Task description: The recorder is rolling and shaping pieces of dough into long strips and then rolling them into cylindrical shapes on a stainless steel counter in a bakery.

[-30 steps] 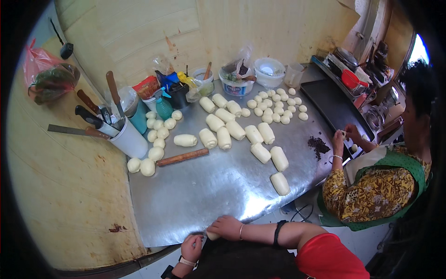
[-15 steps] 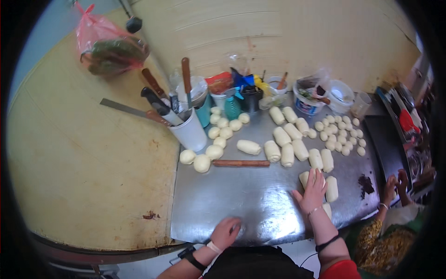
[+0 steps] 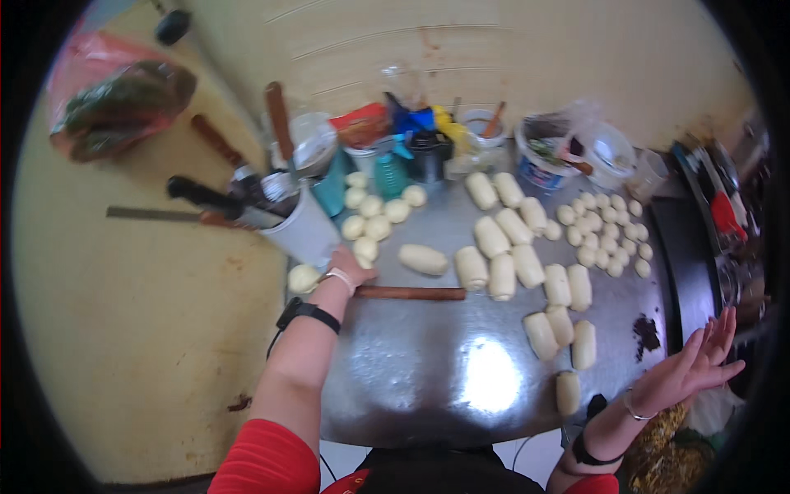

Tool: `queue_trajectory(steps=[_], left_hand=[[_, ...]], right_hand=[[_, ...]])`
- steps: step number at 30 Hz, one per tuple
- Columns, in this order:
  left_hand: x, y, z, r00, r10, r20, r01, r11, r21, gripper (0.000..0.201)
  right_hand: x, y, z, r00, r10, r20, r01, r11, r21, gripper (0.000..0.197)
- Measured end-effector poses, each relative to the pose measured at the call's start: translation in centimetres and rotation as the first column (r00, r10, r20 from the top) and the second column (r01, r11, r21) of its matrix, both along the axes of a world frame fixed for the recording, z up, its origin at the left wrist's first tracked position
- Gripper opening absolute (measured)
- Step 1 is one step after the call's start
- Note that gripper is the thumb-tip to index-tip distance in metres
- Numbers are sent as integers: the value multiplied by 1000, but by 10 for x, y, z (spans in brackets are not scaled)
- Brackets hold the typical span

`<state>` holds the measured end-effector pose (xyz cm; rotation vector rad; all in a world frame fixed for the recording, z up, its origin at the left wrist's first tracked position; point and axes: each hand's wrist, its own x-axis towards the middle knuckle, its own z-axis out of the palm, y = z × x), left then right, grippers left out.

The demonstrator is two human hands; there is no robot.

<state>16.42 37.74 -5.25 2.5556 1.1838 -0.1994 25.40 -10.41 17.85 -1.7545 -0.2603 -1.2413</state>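
Note:
My left hand (image 3: 350, 268) reaches to the left end of the wooden rolling pin (image 3: 411, 293), its fingers curled down over a dough ball that they mostly hide. One round dough ball (image 3: 304, 278) lies just left of that wrist, and a cluster of others (image 3: 377, 228) sits beyond it. My right hand (image 3: 690, 372) is raised at the table's right edge, fingers spread, holding nothing. To its left lie rolled dough pieces (image 3: 541, 336), with more rolls (image 3: 491, 237) farther back. A single dough roll (image 3: 424, 259) rests behind the pin.
A white container (image 3: 306, 232) of knives stands at the left, handles jutting out. Tubs and a green spray bottle (image 3: 391, 174) line the back wall. Small dough balls (image 3: 607, 235), a dark crumbly heap (image 3: 647, 333) and a black tray (image 3: 683, 247) are at right.
My left hand has gone from the table's front edge forward and left to the dough balls. My right hand has left the dough rolls and swung right. The view has shifted.

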Motion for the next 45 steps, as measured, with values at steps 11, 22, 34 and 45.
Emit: queue_trajectory(steps=[11,22,34,45], left_hand=[[-49,-39,93,548,187,815,-26,978,-206,58],[-255,-246,-27,866,-400,299,467,861,-202,66],[-40,-174,-24,931,-276,239,225,949,219,78],[-234,-304,-21,746,-572,342,518,820,243,69]], right_hand=[[-30,138,-197,465,470,-750,-855,457,-244,54],[-86,128,-240,530,73,-845,-836,211,-506,26],[-161,0,-249,702,58,-710,-618,544,-567,33],[-160,-2,-258,642,80,-763,-638,608,-473,29]])
